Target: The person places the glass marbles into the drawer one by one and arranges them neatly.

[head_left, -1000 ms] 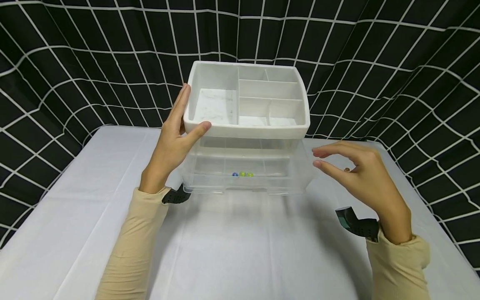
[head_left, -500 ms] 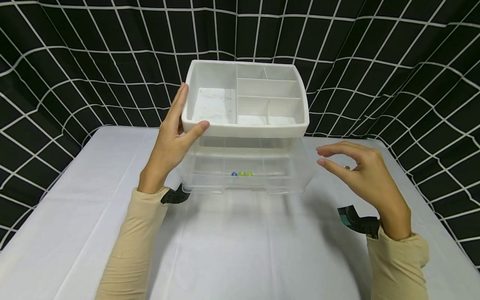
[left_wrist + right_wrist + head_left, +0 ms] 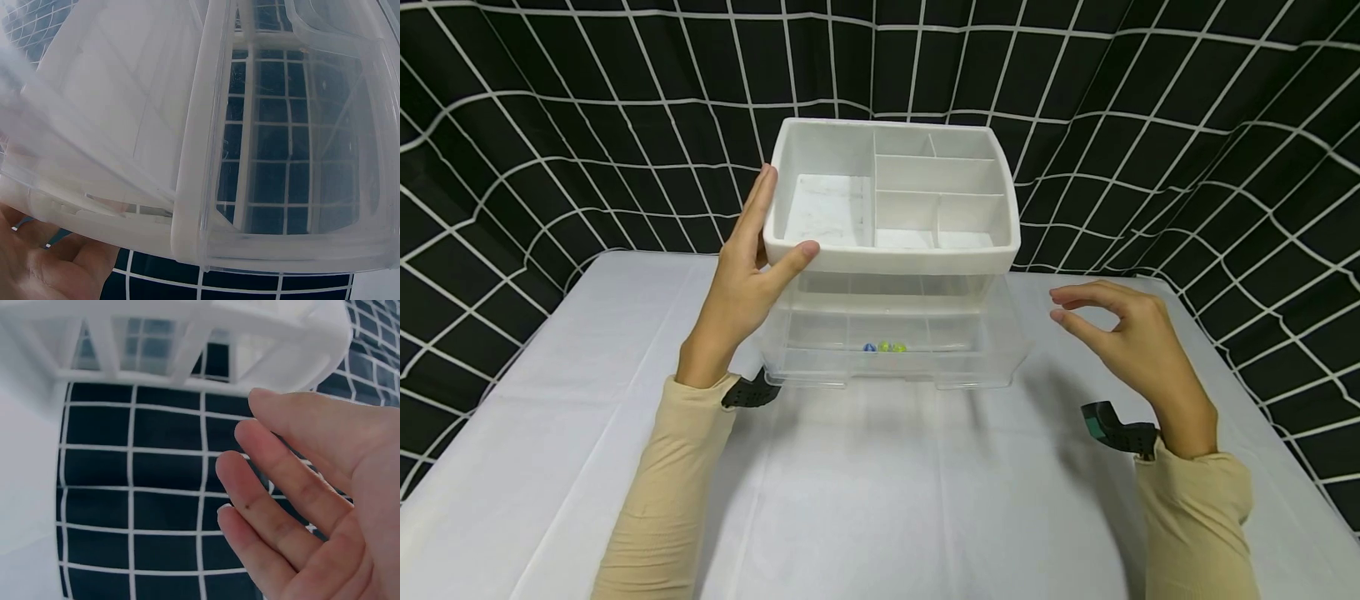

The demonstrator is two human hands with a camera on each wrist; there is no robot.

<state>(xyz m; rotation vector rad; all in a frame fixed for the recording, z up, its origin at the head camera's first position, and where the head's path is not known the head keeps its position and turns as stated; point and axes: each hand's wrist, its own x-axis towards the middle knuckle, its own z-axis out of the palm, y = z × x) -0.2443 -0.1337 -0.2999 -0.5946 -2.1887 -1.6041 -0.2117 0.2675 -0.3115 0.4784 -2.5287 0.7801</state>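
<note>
A white drawer organizer (image 3: 891,260) with a divided top tray stands at the back of the table. Below its top, a clear drawer (image 3: 820,367) juts out toward me. Three marbles (image 3: 884,347) lie in it, one blue and two yellow-green. My left hand (image 3: 739,292) holds the organizer's left front corner, thumb over the front rim and fingers along the side. My right hand (image 3: 1123,333) hovers right of the drawer, apart from it. Its thumb and fingers are loosely bent with nothing between them, as the right wrist view also shows.
A white cloth (image 3: 865,500) covers the table. Black fabric with a white grid (image 3: 700,75) hangs behind it and along both sides. Each wrist wears a dark strap mount, such as the right strap (image 3: 1120,429).
My right hand has drifted right, away from the drawer. A small brownish spot near its thumb is no longer visible. The left hand, organizer and marbles stay in place.
</note>
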